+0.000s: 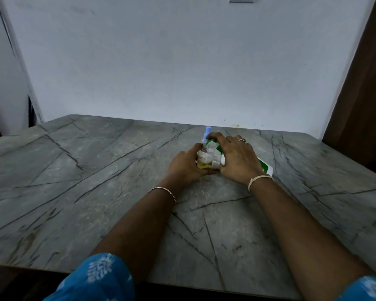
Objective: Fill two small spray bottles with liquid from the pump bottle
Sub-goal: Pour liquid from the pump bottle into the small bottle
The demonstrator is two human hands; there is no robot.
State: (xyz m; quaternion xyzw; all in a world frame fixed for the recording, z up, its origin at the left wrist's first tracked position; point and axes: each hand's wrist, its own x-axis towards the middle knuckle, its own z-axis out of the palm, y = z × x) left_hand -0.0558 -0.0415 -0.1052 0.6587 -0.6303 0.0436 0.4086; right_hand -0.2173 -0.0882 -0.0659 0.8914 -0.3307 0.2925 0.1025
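A small clear spray bottle [204, 157] with yellow liquid in its bottom stands on the grey marble table [96, 181]. My left hand [186, 165] grips it from the left. A white and green pump bottle [264, 167] is tilted toward it, and its green pump nozzle [209, 141] reaches over the small bottle's open neck. My right hand [234, 157] holds the pump bottle with fingers over the pump head. A light blue spray top [207, 131] shows just behind the hands; what it sits on is hidden.
The table runs back to a white wall [182, 61]. A brown wooden panel [365, 105] rises at the right edge. The table's front edge lies near my sleeves.
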